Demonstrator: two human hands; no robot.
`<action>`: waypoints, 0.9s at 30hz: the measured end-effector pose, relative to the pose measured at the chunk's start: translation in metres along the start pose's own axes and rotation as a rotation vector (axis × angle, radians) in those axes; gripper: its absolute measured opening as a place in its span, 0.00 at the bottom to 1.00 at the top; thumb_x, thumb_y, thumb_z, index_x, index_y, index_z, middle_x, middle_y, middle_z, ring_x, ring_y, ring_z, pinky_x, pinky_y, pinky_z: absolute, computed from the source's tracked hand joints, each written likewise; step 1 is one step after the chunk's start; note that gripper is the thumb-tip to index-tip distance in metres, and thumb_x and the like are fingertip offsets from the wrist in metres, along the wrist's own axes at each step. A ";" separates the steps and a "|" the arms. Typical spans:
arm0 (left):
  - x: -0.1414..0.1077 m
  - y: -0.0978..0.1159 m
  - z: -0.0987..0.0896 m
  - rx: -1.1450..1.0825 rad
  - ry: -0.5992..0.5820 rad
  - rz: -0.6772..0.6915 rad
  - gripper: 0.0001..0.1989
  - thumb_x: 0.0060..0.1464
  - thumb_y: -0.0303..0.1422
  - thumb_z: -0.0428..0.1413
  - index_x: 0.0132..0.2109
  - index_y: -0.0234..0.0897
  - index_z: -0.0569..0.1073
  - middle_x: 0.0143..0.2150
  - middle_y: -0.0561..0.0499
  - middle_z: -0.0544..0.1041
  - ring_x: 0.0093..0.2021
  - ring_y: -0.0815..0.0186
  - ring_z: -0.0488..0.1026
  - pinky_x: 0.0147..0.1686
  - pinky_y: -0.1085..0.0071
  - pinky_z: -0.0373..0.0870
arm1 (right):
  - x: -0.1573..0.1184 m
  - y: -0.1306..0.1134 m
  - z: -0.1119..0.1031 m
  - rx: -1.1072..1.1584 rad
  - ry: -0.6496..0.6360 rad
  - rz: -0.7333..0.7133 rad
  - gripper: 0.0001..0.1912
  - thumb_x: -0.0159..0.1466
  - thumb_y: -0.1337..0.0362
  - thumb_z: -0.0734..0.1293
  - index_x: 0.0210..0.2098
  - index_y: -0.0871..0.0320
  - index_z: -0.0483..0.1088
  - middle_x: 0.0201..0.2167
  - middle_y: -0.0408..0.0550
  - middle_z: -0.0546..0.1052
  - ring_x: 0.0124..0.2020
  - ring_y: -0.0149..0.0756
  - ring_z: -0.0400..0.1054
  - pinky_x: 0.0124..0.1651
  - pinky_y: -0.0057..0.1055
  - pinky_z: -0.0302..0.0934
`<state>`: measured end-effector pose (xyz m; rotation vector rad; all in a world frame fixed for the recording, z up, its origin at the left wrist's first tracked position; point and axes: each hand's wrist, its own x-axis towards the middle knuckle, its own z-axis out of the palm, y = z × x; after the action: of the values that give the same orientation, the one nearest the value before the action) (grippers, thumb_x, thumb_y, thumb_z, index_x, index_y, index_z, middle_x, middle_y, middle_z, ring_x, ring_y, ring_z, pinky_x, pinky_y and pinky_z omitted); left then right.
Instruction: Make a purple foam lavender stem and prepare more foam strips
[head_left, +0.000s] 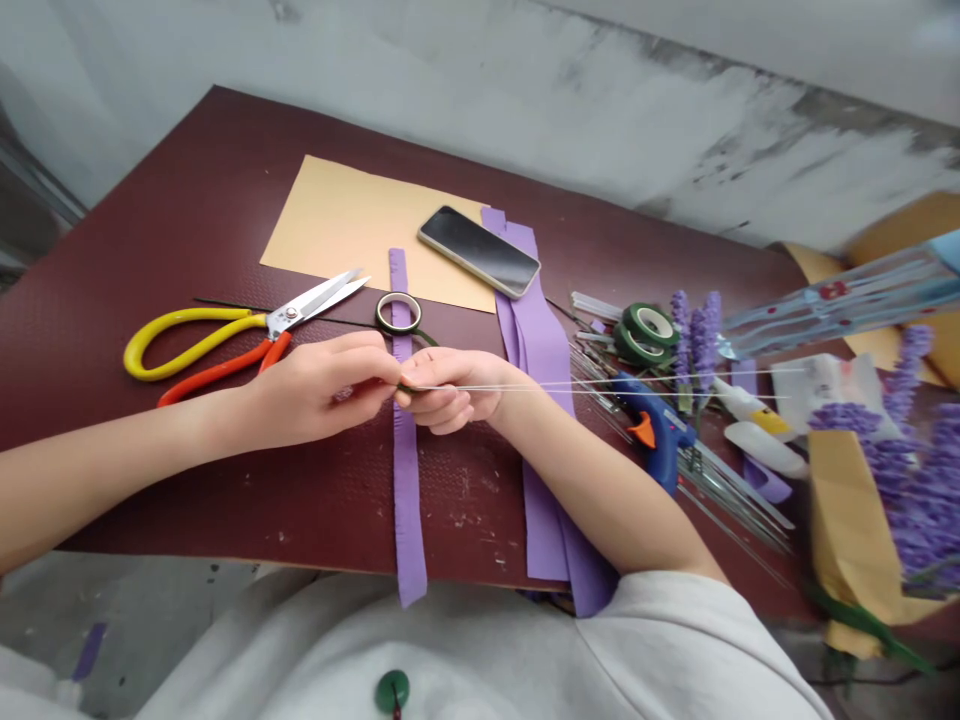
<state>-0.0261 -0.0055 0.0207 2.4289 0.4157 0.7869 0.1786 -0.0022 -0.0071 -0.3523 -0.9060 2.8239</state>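
Note:
My left hand [330, 388] and my right hand [446, 390] meet near the middle of the table, fingertips touching. Thin pale wires [600, 386] run rightward from my right hand's closed fingers, over the wrist. A small dark green bit shows at the pinched wire ends; my left fingers close on that spot, and what exactly they hold is hidden. Under the hands lies a fringed purple strip [409, 500], its near end hanging over the table edge. A roll of dark green tape [398, 313] rests on the strip, just beyond my fingers.
Scissors [292, 312] lie open at the left. A phone [480, 250] rests on tan paper [337, 215] and purple sheets [544, 350]. At the right are green tape rolls [646, 330], a blue glue gun [660, 430], loose wires, purple flowers [930, 490] and brown paper [855, 520].

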 end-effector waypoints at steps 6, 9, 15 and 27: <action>0.003 0.001 0.003 -0.301 0.078 -0.196 0.03 0.55 0.25 0.51 0.35 0.38 0.67 0.27 0.55 0.71 0.24 0.73 0.70 0.24 0.77 0.67 | 0.000 -0.007 0.015 -0.130 0.280 -0.012 0.10 0.59 0.61 0.65 0.28 0.63 0.66 0.14 0.33 0.58 0.12 0.18 0.42 0.12 0.16 0.42; 0.003 -0.002 0.006 -0.515 0.106 -0.386 0.01 0.56 0.27 0.51 0.36 0.38 0.66 0.22 0.59 0.69 0.21 0.73 0.71 0.22 0.76 0.68 | 0.001 -0.009 0.022 -0.255 0.554 -0.158 0.06 0.58 0.64 0.63 0.29 0.60 0.64 0.15 0.35 0.63 0.11 0.18 0.43 0.12 0.18 0.39; 0.007 -0.007 0.013 -0.940 0.236 -0.555 0.04 0.54 0.29 0.55 0.34 0.39 0.65 0.16 0.62 0.62 0.16 0.73 0.65 0.19 0.72 0.70 | -0.003 -0.009 0.032 -0.643 0.802 -0.506 0.13 0.52 0.71 0.61 0.38 0.59 0.67 0.20 0.38 0.67 0.15 0.20 0.49 0.16 0.21 0.41; 0.012 0.004 0.012 -1.329 0.202 -0.754 0.08 0.49 0.30 0.62 0.31 0.36 0.68 0.16 0.61 0.62 0.15 0.78 0.57 0.16 0.77 0.68 | 0.008 0.006 0.042 -1.035 1.050 -0.795 0.05 0.56 0.63 0.69 0.29 0.58 0.71 0.25 0.40 0.72 0.25 0.24 0.60 0.30 0.25 0.57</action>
<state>-0.0093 -0.0081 0.0205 0.8586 0.5694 0.6203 0.1592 -0.0284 0.0209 -1.0944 -1.5688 1.0046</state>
